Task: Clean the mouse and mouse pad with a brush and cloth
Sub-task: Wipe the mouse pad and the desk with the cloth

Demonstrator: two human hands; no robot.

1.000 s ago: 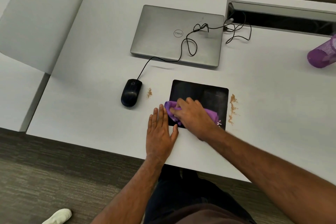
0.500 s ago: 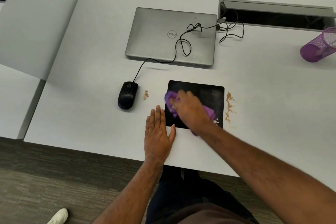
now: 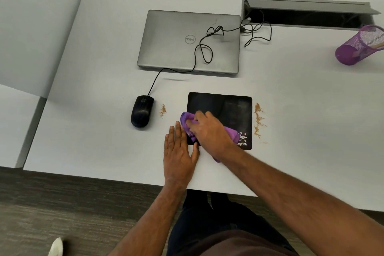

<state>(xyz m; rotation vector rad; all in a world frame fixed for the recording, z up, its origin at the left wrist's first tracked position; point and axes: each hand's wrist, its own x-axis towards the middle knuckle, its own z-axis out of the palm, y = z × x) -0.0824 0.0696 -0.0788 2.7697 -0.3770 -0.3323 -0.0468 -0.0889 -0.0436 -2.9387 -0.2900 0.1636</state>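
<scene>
Purple microfibre cloth is gripped bunched under the right hand on the Logitech mouse pad, steadied by the flat, straight-fingered left hand; wiping is judged underway, the far half needing strokes next.

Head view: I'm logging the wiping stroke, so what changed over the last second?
The right hand, gripping the purple cloth, slid a little toward the far left part of the mouse pad. The left hand stayed flat on the desk at the pad's near left corner; the mouse and crumbs did not move.
</scene>
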